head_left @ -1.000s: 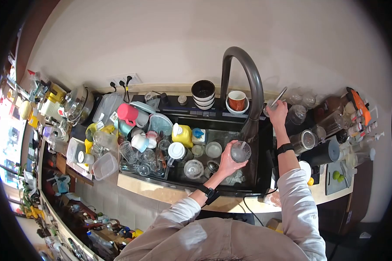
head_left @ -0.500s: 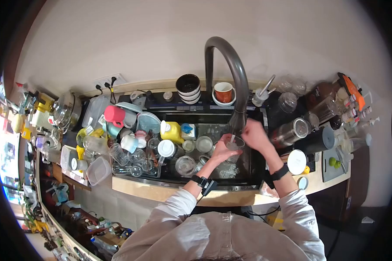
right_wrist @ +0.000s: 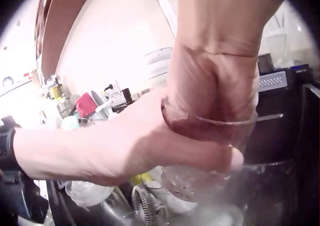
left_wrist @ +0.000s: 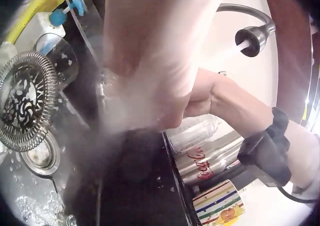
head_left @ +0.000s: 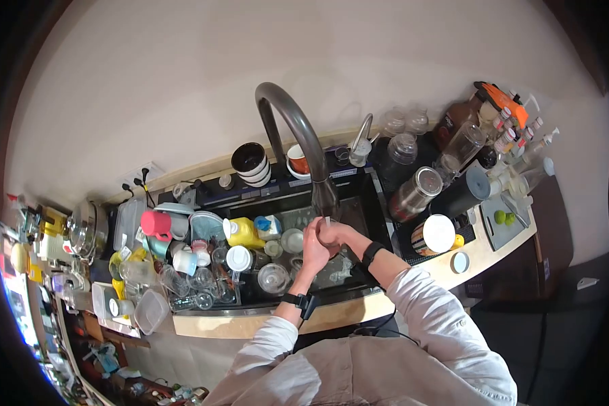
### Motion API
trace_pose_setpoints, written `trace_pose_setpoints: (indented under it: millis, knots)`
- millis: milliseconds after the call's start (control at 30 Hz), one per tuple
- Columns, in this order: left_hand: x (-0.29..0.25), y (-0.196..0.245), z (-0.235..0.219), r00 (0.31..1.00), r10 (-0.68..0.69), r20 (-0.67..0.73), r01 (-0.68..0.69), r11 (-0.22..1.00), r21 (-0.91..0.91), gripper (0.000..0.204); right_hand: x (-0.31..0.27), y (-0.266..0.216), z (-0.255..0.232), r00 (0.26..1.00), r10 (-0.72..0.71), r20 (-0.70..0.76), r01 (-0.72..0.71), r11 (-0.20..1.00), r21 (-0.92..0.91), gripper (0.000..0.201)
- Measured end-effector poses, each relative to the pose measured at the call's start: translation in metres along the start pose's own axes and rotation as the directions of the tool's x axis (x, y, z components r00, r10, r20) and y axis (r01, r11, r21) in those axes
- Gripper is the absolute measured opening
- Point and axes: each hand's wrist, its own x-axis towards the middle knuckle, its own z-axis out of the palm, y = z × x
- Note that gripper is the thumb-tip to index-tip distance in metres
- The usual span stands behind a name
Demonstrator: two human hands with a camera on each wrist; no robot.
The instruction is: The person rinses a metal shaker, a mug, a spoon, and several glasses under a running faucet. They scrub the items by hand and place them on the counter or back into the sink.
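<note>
In the right wrist view my left hand (right_wrist: 145, 143) grips a clear drinking glass (right_wrist: 242, 131) from outside, its thumb lying across the glass below the rim. My right hand (right_wrist: 215, 86) reaches down into the mouth of that glass, and its fingers are hidden inside. From the head view, the left hand (head_left: 313, 247) and right hand (head_left: 336, 235) meet over the sink, just below the dark faucet (head_left: 294, 125). Water (left_wrist: 242, 46) leaves the faucet's nozzle in the left wrist view. A coiled cocktail strainer (left_wrist: 26, 100) lies in the sink.
Glass dishes and a yellow bottle (head_left: 243, 232) stand left of my hands, beside crowded glassware (head_left: 203, 283). Stacked bowls (head_left: 252, 166) sit behind the sink. To the right are a steel tumbler (head_left: 416, 193), a white-lidded striped tub (head_left: 434, 235) and a cutting board (head_left: 504, 223).
My right hand has come from the holder behind the sink's right corner, down to the glass, and now reaches inside it. The metal-handled item it held stands in that holder. The head view has shifted.
</note>
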Motion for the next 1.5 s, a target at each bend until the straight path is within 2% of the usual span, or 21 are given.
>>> trace_pose_setpoints:
  millis: [67, 133, 167, 200, 233, 333, 367, 433, 533, 700, 833, 900, 967, 1100, 1133, 1167, 1200, 1267, 1300, 1400, 1500]
  knots:
    - [0.000, 0.001, -0.001, 1.000, 0.022, -0.006, -0.022, 1.000, 0.008, 0.088, 0.012, 0.016, 0.023, 0.970, 0.242, -0.023, -0.153, 0.683, 0.715, 0.026]
    - [-0.003, -0.004, 0.001, 0.998, 0.061, -0.023, -0.062, 0.998, -0.011, 0.084, -0.021, -0.011, 0.015, 0.937, 0.195, -0.290, -0.075, 0.923, 0.378, 0.023]
    - [-0.002, -0.006, 0.003, 0.979, -0.199, 0.038, 0.187, 0.817, -0.546, 0.079, -0.040, -0.024, 0.005, 0.933, 0.072, -0.353, -0.045, 0.996, 0.083, 0.022]
    - [0.003, -0.010, 0.005, 0.899, -0.376, 0.226, 0.357, 0.325, -0.876, 0.074, -0.061, -0.036, -0.003, 0.925, -0.064, -0.376, -0.022, 0.975, -0.219, 0.022]
    - [0.007, -0.014, 0.007, 0.786, -0.400, 0.471, 0.379, -0.289, -0.879, 0.070, -0.085, -0.043, -0.010, 0.911, -0.208, -0.356, 0.098, 0.948, -0.303, 0.015]
    - [0.010, -0.032, 0.022, 0.836, -0.303, 0.457, 0.406, -0.218, -0.887, 0.056, -0.117, -0.036, -0.016, 0.883, -0.318, -0.347, 0.184, 0.912, -0.367, 0.017]
    - [0.008, -0.036, 0.027, 0.869, -0.335, 0.364, 0.440, 0.185, -0.879, 0.058, -0.126, -0.032, -0.018, 0.833, -0.385, -0.399, 0.204, 0.882, -0.424, 0.019]
    - [0.010, -0.030, 0.031, 0.948, -0.260, 0.183, 0.316, 0.837, -0.448, 0.061, -0.142, -0.022, -0.024, 0.709, -0.515, -0.481, 0.221, 0.810, -0.542, 0.023]
    - [0.011, -0.022, 0.029, 0.881, -0.410, 0.237, 0.467, 0.667, -0.581, 0.061, -0.160, -0.010, -0.025, 0.712, -0.358, -0.604, 0.142, 0.916, -0.376, 0.030]
    - [0.016, -0.004, 0.027, 0.747, -0.526, 0.407, 0.647, 0.430, -0.630, 0.054, -0.148, 0.011, -0.005, 0.859, -0.001, -0.512, 0.075, 0.990, 0.123, 0.099]
    - [0.021, -0.001, 0.030, 0.683, -0.587, 0.435, 0.675, 0.279, -0.683, 0.054, -0.112, 0.016, 0.022, 0.770, 0.003, -0.638, 0.135, 0.976, 0.168, 0.104]
    - [0.022, -0.006, 0.035, 0.741, -0.554, 0.379, 0.562, 0.203, -0.802, 0.055, -0.104, 0.017, 0.020, 0.835, 0.092, -0.542, 0.136, 0.921, 0.365, 0.097]
    - [0.023, -0.033, 0.035, 0.687, -0.543, 0.483, 0.671, 0.219, -0.709, 0.054, -0.094, 0.022, 0.024, 0.837, 0.191, -0.513, 0.034, 0.918, 0.395, 0.083]
    - [0.027, -0.013, 0.015, 0.710, -0.494, 0.502, 0.693, 0.360, -0.625, 0.052, -0.112, 0.008, 0.009, 0.964, 0.245, -0.101, -0.071, 0.606, 0.793, 0.074]
    - [0.030, -0.008, 0.009, 0.713, -0.463, 0.527, 0.698, 0.397, -0.595, 0.052, -0.113, 0.010, 0.007, 0.961, 0.264, -0.079, -0.105, 0.615, 0.781, 0.074]
    - [0.024, -0.046, 0.016, 0.810, -0.260, 0.525, 0.583, 0.454, -0.674, 0.048, -0.114, 0.011, 0.005, 0.957, 0.284, -0.058, -0.138, 0.623, 0.770, 0.074]
    - [0.026, -0.036, 0.012, 0.769, -0.321, 0.553, 0.630, 0.527, -0.570, 0.047, -0.114, 0.012, 0.005, 0.952, 0.304, -0.038, -0.171, 0.629, 0.759, 0.074]
    - [0.038, -0.001, 0.002, 0.684, -0.441, 0.581, 0.694, 0.639, -0.331, 0.045, -0.109, 0.019, 0.019, 0.897, 0.177, -0.406, -0.029, 0.938, 0.345, 0.078]
    - [0.040, -0.007, 0.008, 0.721, -0.436, 0.538, 0.663, 0.660, -0.353, 0.038, -0.107, 0.021, 0.023, 0.837, 0.048, -0.546, -0.002, 0.996, 0.084, 0.080]
    - [0.054, 0.043, 0.000, 0.591, -0.732, 0.341, 0.728, 0.665, 0.167, 0.036, -0.115, -0.011, 0.021, 0.813, 0.080, -0.577, -0.223, 0.958, -0.180, 0.088]
    - [0.056, 0.018, 0.011, 0.595, -0.747, 0.295, 0.730, 0.657, 0.191, 0.033, -0.111, -0.014, 0.024, 0.772, 0.023, -0.635, -0.240, 0.936, -0.258, 0.095]
